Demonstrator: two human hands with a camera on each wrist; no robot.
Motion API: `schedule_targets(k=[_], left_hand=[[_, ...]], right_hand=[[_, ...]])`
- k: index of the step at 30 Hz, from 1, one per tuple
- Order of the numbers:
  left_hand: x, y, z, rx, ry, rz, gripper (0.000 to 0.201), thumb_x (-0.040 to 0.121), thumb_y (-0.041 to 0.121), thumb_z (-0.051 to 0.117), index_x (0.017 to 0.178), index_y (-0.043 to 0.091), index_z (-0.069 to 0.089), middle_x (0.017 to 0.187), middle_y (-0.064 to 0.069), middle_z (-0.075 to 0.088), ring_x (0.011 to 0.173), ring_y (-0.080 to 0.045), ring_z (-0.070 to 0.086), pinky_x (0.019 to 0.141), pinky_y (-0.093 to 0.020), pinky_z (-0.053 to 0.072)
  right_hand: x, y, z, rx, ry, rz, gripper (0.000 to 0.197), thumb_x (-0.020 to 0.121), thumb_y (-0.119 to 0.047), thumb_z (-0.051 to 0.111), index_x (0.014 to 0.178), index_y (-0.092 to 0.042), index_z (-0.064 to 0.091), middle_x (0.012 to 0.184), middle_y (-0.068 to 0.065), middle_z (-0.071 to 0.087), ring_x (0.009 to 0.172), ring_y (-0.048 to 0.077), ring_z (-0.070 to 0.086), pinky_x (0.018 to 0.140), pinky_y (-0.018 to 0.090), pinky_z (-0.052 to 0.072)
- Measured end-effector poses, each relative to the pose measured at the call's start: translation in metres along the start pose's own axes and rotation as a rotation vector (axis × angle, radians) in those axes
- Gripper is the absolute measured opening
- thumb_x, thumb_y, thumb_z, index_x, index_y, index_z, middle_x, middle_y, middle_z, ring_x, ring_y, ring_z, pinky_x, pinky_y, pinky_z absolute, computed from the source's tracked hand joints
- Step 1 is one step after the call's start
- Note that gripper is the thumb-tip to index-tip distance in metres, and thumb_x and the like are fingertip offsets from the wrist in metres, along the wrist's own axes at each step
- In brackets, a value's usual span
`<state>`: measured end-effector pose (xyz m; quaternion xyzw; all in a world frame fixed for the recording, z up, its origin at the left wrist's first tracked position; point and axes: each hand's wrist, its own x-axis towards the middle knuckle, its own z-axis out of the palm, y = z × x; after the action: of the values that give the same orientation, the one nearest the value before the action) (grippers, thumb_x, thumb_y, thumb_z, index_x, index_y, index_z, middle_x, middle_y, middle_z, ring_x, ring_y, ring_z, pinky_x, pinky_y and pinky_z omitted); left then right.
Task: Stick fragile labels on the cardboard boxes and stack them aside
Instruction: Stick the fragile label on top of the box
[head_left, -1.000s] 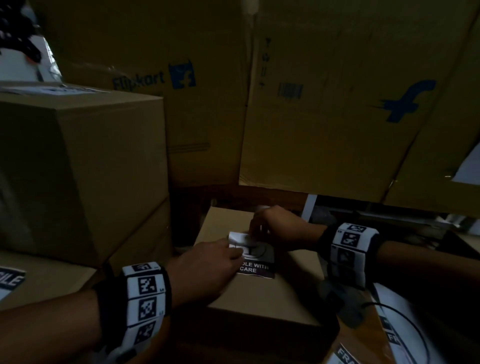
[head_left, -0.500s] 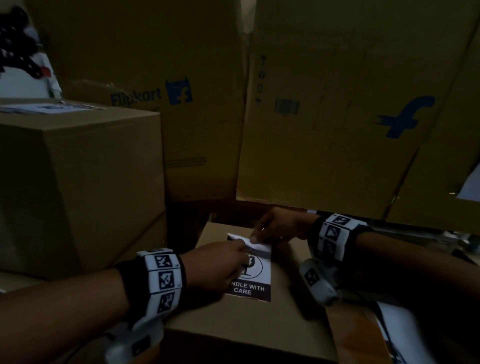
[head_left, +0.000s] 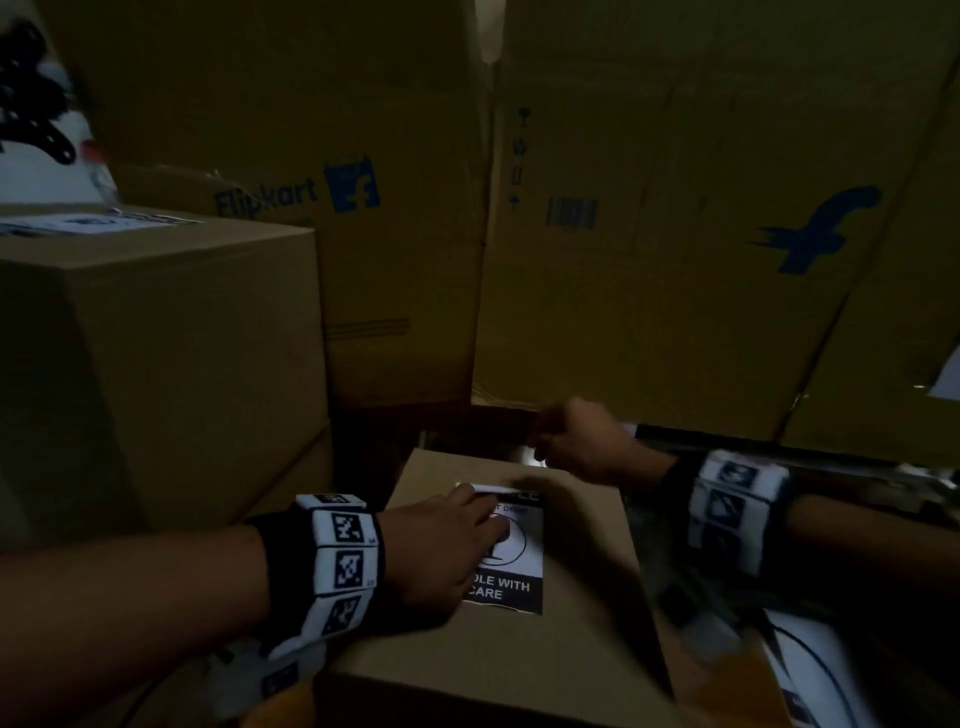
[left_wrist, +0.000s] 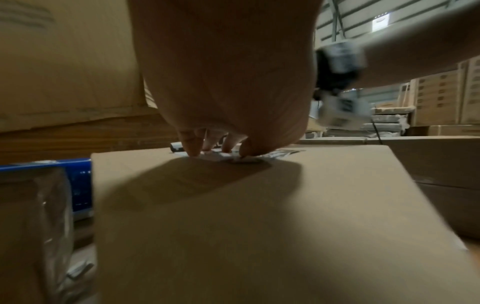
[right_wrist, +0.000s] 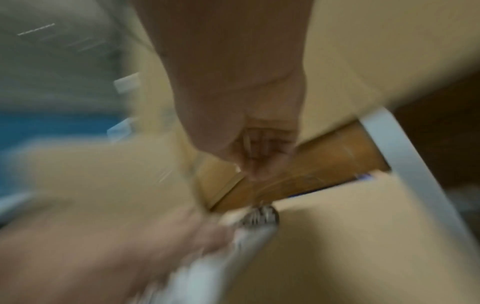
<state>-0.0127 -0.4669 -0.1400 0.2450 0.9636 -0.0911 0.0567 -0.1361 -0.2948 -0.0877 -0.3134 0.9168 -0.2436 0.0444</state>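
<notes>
A small cardboard box lies in front of me with a black-and-white "handle with care" label on its top. My left hand lies across the label, and its fingertips press the label down onto the box. A white strip shows at the label's far edge. My right hand hovers just past the box's far edge, off the label. Its fingers are curled in tight. Both views of it are blurred, and I see nothing in them.
Tall Flipkart cartons wall off the back. Stacked boxes stand at the left, the top one with a label. Loose label sheets lie at the right. A blue box and a plastic-wrapped bundle sit left of the small box.
My right hand let go of the label's far edge and pulled back and up off the box. My left hand stayed pressing on the label.
</notes>
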Motion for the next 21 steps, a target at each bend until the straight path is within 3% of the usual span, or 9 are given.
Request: schedule_targets(k=[1, 3, 5, 7, 10, 13, 16, 18, 21], left_hand=[[0.0, 0.0, -0.001, 0.003, -0.013, 0.001, 0.054, 0.094, 0.027, 0.044, 0.144, 0.011, 0.03, 0.146, -0.014, 0.032, 0.126, -0.029, 0.031, 0.107, -0.042, 0.033], [0.0, -0.003, -0.002, -0.028, -0.026, 0.0, 0.053, 0.095, 0.029, 0.042, 0.143, 0.01, 0.031, 0.147, -0.015, 0.031, 0.13, -0.03, 0.031, 0.109, -0.042, 0.032], [0.001, -0.006, -0.002, -0.087, -0.04, -0.001, 0.055, 0.094, 0.032, 0.037, 0.144, 0.009, 0.03, 0.148, -0.016, 0.03, 0.135, -0.031, 0.029, 0.112, -0.044, 0.031], [0.002, -0.008, -0.003, -0.135, -0.071, -0.004, 0.057, 0.097, 0.031, 0.036, 0.148, 0.008, 0.025, 0.151, -0.017, 0.025, 0.14, -0.031, 0.025, 0.115, -0.044, 0.029], [0.004, -0.012, -0.006, -0.166, -0.14, -0.027, 0.062, 0.102, 0.033, 0.037, 0.154, 0.009, 0.012, 0.16, -0.014, 0.01, 0.147, -0.027, 0.013, 0.12, -0.041, 0.02], [0.006, -0.024, -0.009, -0.194, -0.21, -0.079, 0.075, 0.102, 0.046, 0.039, 0.156, 0.011, 0.001, 0.164, -0.008, -0.005, 0.15, -0.021, 0.002, 0.122, -0.039, 0.01], [0.008, -0.034, -0.011, -0.205, -0.225, -0.053, 0.085, 0.097, 0.058, 0.041, 0.156, 0.015, -0.002, 0.164, -0.005, -0.005, 0.15, -0.019, 0.002, 0.122, -0.035, 0.007], [0.012, -0.038, -0.013, -0.188, -0.244, -0.055, 0.092, 0.093, 0.065, 0.041, 0.156, 0.016, -0.004, 0.164, -0.005, -0.004, 0.15, -0.019, 0.001, 0.12, -0.033, 0.004], [0.018, -0.044, -0.018, -0.18, -0.299, -0.131, 0.106, 0.085, 0.075, 0.044, 0.156, 0.016, -0.009, 0.164, -0.003, -0.009, 0.151, -0.018, -0.002, 0.118, -0.032, 0.002]], right_hand=[[-0.015, -0.006, 0.0, -0.144, -0.011, -0.132, 0.016, 0.095, -0.012, 0.057, 0.098, -0.005, 0.07, 0.095, 0.008, 0.072, 0.083, 0.021, 0.069, 0.076, 0.035, 0.057], [-0.043, -0.013, 0.006, -0.351, -0.183, -0.326, 0.014, 0.093, -0.015, 0.059, 0.1, -0.011, 0.071, 0.101, 0.005, 0.071, 0.089, 0.017, 0.067, 0.081, 0.031, 0.054], [-0.055, -0.009, 0.018, -0.448, -0.315, -0.397, 0.02, 0.094, -0.023, 0.06, 0.109, -0.014, 0.07, 0.112, 0.007, 0.067, 0.098, 0.02, 0.063, 0.086, 0.03, 0.049], [-0.054, -0.001, 0.029, -0.452, -0.315, -0.427, 0.031, 0.096, -0.03, 0.057, 0.122, -0.015, 0.065, 0.125, 0.009, 0.06, 0.111, 0.024, 0.056, 0.096, 0.034, 0.045], [-0.052, 0.007, 0.042, -0.532, -0.27, -0.344, 0.044, 0.1, -0.038, 0.049, 0.134, -0.01, 0.053, 0.135, 0.013, 0.048, 0.121, 0.027, 0.045, 0.1, 0.034, 0.038], [-0.056, 0.011, 0.053, -0.563, -0.273, -0.244, 0.056, 0.101, -0.048, 0.041, 0.145, -0.013, 0.036, 0.147, 0.015, 0.033, 0.127, 0.029, 0.039, 0.102, 0.04, 0.039], [-0.057, 0.011, 0.054, -0.559, -0.373, -0.17, 0.065, 0.103, -0.049, 0.031, 0.156, -0.015, 0.012, 0.163, 0.007, 0.009, 0.146, 0.027, 0.016, 0.117, 0.044, 0.022], [-0.056, 0.01, 0.052, -0.582, -0.414, -0.127, 0.069, 0.103, -0.053, 0.025, 0.157, -0.018, 0.001, 0.165, 0.002, -0.003, 0.15, 0.022, 0.002, 0.12, 0.045, 0.01], [-0.052, 0.005, 0.05, -0.603, -0.461, -0.057, 0.078, 0.099, -0.062, 0.024, 0.157, -0.019, -0.006, 0.165, -0.002, -0.009, 0.15, 0.021, -0.004, 0.12, 0.046, 0.004]])
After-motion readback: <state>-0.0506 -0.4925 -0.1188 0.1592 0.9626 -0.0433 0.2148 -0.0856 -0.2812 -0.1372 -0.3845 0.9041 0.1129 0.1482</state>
